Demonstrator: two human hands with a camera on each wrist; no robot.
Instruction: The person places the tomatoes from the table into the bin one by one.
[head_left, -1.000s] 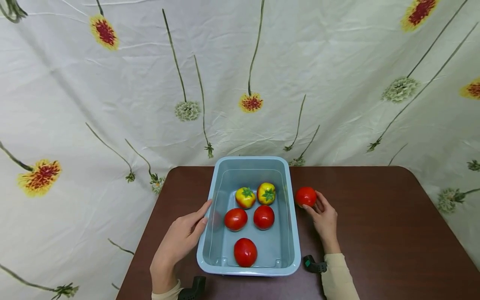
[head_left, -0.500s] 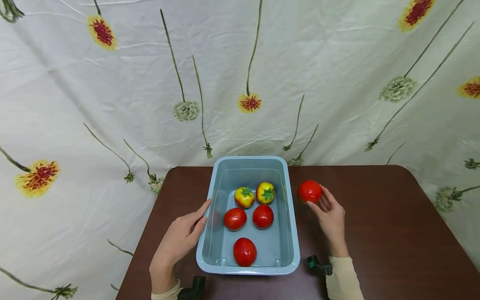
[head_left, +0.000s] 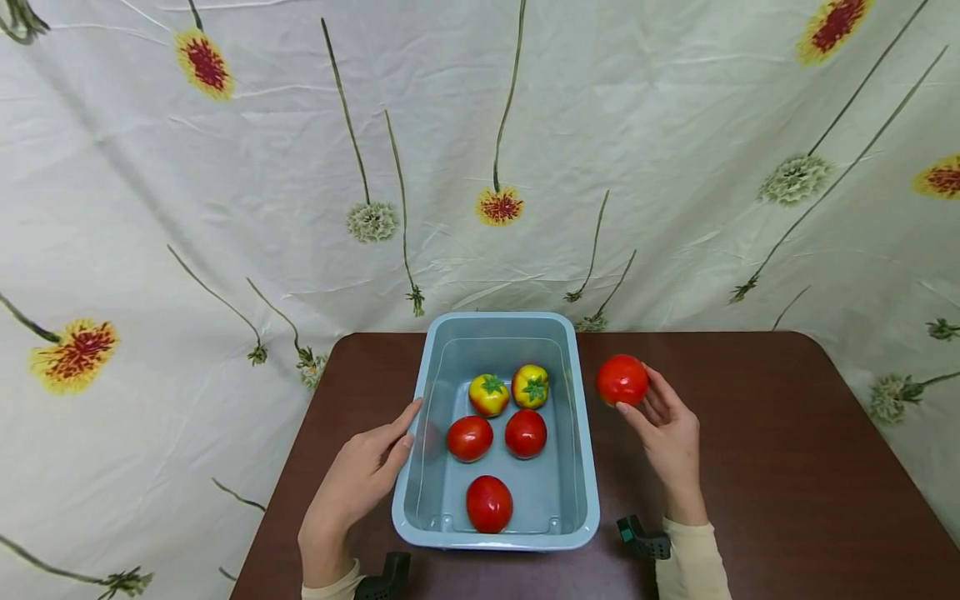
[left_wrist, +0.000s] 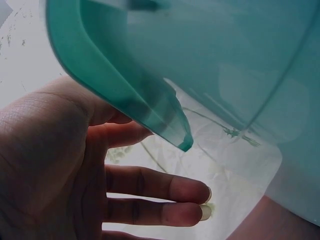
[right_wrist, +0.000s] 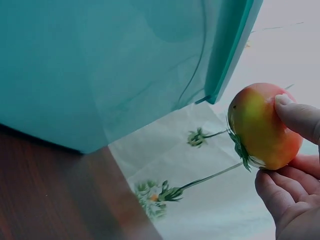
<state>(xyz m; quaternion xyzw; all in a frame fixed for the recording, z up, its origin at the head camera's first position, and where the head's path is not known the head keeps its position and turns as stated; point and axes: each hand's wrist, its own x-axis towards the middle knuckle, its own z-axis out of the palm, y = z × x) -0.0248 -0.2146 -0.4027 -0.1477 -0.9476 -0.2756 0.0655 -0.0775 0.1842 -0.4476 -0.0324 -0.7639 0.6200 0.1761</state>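
Note:
My right hand [head_left: 667, 437] pinches a red tomato [head_left: 621, 379] between thumb and fingers, raised beside the right wall of a light blue plastic bin [head_left: 495, 542]. In the right wrist view, the tomato [right_wrist: 265, 127] shows a yellow patch and a green leafy calyx facing down-left. My left hand [head_left: 360, 479] touches the bin's left rim with its index finger and thumb. Its other fingers [left_wrist: 155, 185] stretch straight out below the rim in the left wrist view. Inside the bin lie two yellow-topped tomatoes with green calyxes [head_left: 489, 395] and three plain red ones [head_left: 490, 504].
The bin stands on a dark brown table [head_left: 780, 450] with rounded far corners. A white cloth [head_left: 675, 167] printed with flowers hangs behind the table's far edge. Each wrist wears a black camera strap [head_left: 645, 537].
My right hand has moved to the right and a little upward with the tomato, away from the bin's wall. The left hand and the bin have stayed in place.

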